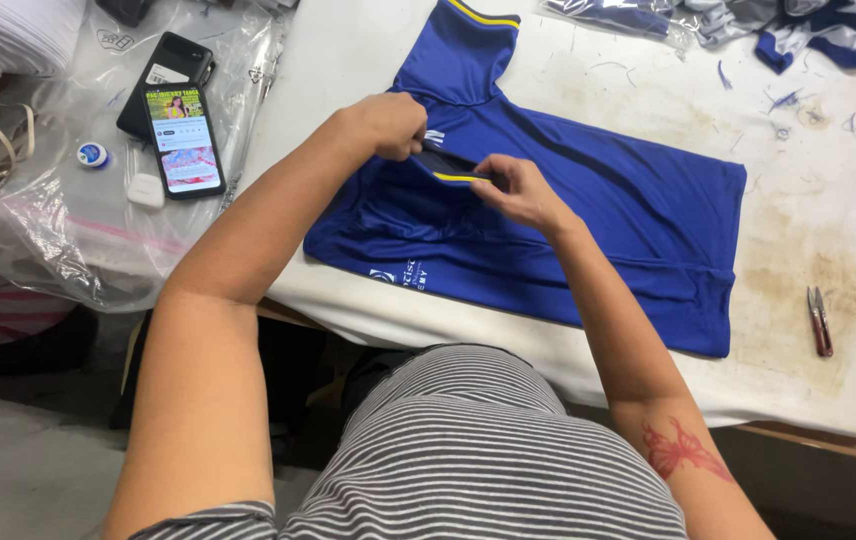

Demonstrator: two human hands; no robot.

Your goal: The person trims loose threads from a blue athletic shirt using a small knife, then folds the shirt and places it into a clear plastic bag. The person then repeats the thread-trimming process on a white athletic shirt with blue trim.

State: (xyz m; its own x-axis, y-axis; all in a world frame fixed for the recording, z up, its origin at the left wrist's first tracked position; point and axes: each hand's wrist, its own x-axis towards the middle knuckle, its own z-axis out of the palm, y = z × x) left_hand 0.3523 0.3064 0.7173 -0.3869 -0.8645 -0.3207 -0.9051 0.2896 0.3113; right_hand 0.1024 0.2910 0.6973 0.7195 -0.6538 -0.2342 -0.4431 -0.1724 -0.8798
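Here, a white tabletop, cloth-covered, stained brown toward the right and dotted with blue thread scraps. A grey floor shows below its near edge. A blue sports jersey lies flat across the middle of the tabletop, yellow-trimmed sleeve pointing to the far edge. Left hand has its fingers closed on a dark collar piece with yellow edge at the jersey's neck; right hand pinches the same piece from the other side, fingers narrow. Thread snips lie well apart at the right, near the tabletop's edge. At left, clear plastic bags carry a lit smartphone, a second dark phone partly under it, a small white case and a small round blue-white tin. More bagged blue garments sit at the far right corner. Nothing blocks either hand.
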